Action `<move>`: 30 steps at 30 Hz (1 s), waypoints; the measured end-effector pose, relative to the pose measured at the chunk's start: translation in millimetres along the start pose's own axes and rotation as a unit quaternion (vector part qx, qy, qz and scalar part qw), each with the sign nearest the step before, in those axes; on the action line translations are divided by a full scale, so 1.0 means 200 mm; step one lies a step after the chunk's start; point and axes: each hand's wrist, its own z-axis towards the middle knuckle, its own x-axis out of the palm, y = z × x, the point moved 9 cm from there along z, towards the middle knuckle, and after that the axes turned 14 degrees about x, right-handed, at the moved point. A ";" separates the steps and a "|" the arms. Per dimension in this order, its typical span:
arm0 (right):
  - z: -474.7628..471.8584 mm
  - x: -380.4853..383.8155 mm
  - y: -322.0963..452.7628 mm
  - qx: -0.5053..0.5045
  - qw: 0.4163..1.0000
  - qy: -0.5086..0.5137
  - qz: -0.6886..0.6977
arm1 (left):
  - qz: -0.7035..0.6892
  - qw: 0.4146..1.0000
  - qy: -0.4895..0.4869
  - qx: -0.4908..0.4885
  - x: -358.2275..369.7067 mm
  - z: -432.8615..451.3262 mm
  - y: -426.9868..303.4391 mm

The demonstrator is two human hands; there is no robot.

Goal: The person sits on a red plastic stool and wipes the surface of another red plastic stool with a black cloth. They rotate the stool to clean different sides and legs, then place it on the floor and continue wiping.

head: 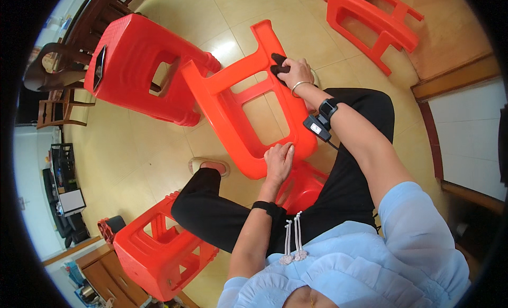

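Note:
A red plastic stool (222, 123) lies tipped in front of my knees, its legs pointing away from me and its open frame facing up. My left hand (279, 163) grips its near edge, with the fingers curled over the rim. My right hand (298, 73) pinches a dark brown cloth (281, 64) against the stool's side, near the base of a leg. Part of the cloth is hidden under my fingers. Beneath the tipped stool, another red plastic stool (303, 193) shows between my thighs.
A tall red stool (139, 66) at the left bears a dark flat device (100, 68). Another red stool (147, 256) stands beside my left knee. At the upper right a red stool (373, 22) lies on its side. Wooden chairs (65, 107) are farther left.

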 end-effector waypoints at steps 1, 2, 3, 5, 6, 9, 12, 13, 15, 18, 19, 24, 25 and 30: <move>0.03 0.00 0.02 0.012 1.000 0.007 0.018 | 0.001 1.000 -0.003 0.003 0.00 0.01 0.00; 0.06 0.00 0.04 0.029 0.999 0.015 0.027 | 0.001 1.000 -0.006 0.006 -0.01 0.01 -0.01; 0.09 -0.01 0.06 0.046 0.998 0.023 0.036 | -0.004 1.000 -0.007 0.005 -0.01 0.01 -0.02; 0.14 -0.02 0.09 0.064 0.997 0.038 0.024 | -0.002 1.000 0.005 0.000 -0.01 0.00 -0.03; 0.17 -0.03 0.11 0.069 0.997 0.038 0.028 | -0.002 1.000 0.007 -0.003 -0.01 0.00 -0.04; 0.26 -0.04 0.19 0.083 0.995 0.038 0.032 | 0.000 1.000 0.011 -0.004 -0.03 0.01 -0.06; 0.36 -0.03 0.25 0.099 0.994 0.046 0.028 | -0.001 1.000 0.018 -0.005 -0.04 0.01 -0.08; 0.39 -0.03 0.27 0.102 0.993 0.046 0.029 | -0.005 1.000 0.017 -0.004 -0.04 0.02 -0.09; 0.45 -0.01 0.32 0.108 0.993 0.046 0.029 | 0.000 1.000 0.020 -0.007 -0.04 0.02 -0.10; 0.55 0.03 0.41 0.101 0.994 0.042 0.024 | 0.005 0.999 0.026 -0.017 -0.03 0.05 -0.08; 0.58 0.04 0.43 0.100 0.994 0.042 0.021 | 0.002 0.999 0.028 -0.022 -0.03 0.06 -0.07; 0.64 0.08 0.55 0.106 0.994 0.015 0.003 | -0.008 0.999 0.035 -0.038 -0.03 0.04 -0.04; 0.64 0.09 0.55 0.111 0.994 0.023 0.007 | -0.015 0.998 0.035 -0.042 -0.03 0.04 -0.03; 0.64 0.10 0.53 0.132 0.990 0.018 0.044 | -0.003 0.999 0.032 -0.032 -0.04 0.05 -0.05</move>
